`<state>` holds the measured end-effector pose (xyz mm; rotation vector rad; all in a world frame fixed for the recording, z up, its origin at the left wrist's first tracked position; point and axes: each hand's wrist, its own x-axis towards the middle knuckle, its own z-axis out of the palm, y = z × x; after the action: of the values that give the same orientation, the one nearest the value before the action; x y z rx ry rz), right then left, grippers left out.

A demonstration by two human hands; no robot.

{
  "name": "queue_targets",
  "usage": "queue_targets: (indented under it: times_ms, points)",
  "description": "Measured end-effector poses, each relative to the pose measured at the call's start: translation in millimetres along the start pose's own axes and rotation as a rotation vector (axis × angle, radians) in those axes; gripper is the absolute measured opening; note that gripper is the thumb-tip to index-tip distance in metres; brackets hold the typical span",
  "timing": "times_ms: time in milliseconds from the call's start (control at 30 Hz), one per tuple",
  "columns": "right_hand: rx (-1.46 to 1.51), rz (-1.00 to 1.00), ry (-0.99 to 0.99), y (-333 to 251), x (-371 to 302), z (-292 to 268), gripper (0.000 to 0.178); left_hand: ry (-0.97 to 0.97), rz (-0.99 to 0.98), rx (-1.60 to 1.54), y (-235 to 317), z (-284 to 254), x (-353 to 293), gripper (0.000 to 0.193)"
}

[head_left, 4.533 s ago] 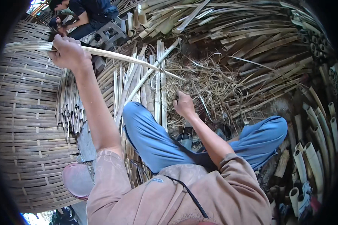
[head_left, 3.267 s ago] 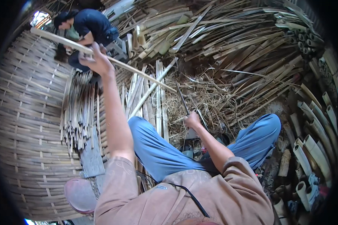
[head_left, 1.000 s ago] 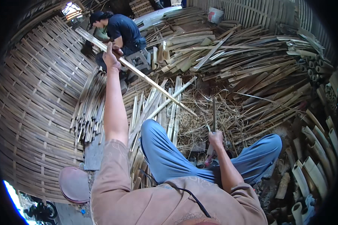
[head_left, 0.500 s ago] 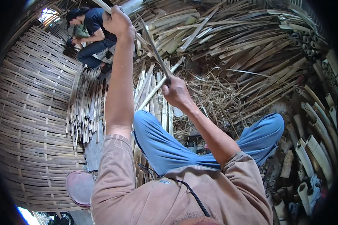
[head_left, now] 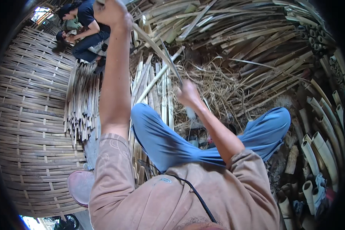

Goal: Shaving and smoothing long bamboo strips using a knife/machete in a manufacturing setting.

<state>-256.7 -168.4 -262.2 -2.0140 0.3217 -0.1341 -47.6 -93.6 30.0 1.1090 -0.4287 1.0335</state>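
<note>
Stretched far ahead at the top, my left hand (head_left: 113, 15) is closed around a bamboo strip (head_left: 148, 39). The strip slants down to the right, toward my other hand. My right hand (head_left: 188, 94), slightly blurred, grips a long-bladed knife (head_left: 171, 61) whose handle is hidden in the fist. Its narrow blade points up and away, lying along the strip; whether the edge touches it I cannot tell. Beneath the knife and past my blue-trousered knees spreads a tangled heap of thin bamboo shavings (head_left: 218, 82).
Split bamboo (head_left: 253, 42) is piled at the back right. Cut bamboo tubes (head_left: 326, 153) stand along the right side. A woven bamboo panel (head_left: 34, 115) fills the left, beside a stack of narrow strips (head_left: 82, 105). A co-worker (head_left: 86, 32) crouches at the far left.
My right hand has moved right and slightly nearer with the knife. My left hand has shifted a little up and to the left, still holding the strip.
</note>
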Motion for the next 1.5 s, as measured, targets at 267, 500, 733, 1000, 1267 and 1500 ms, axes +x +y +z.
queue_targets:
  times_ms: [267, 500, 733, 1000, 1267, 1500]
  points:
    - [0.183, -0.016, -0.079, -3, 16, -8, 0.017, -0.015, -0.014, -0.175, -6, 8, -9, 0.015]
    - [0.102, -0.03, -0.063, -62, -3, -23, 0.013, 0.007, -0.05, -0.209, 1, -11, 7, 0.012]
    - [0.239, -0.418, 0.067, -49, 7, -6, 0.017, 0.025, -0.201, -0.21, -11, -28, 15, 0.026]
    - [0.088, 0.104, -0.264, -37, -9, -8, 0.014, 0.032, -0.166, -0.235, -25, -57, 28, 0.049]
    - [-0.137, 0.088, -0.181, 5, -16, 5, 0.02, -0.018, -0.166, -0.311, -46, -75, 52, 0.036]
    - [0.178, 0.098, -0.201, 7, -3, 8, 0.021, 0.023, -0.189, -0.25, -31, -57, 34, 0.084]
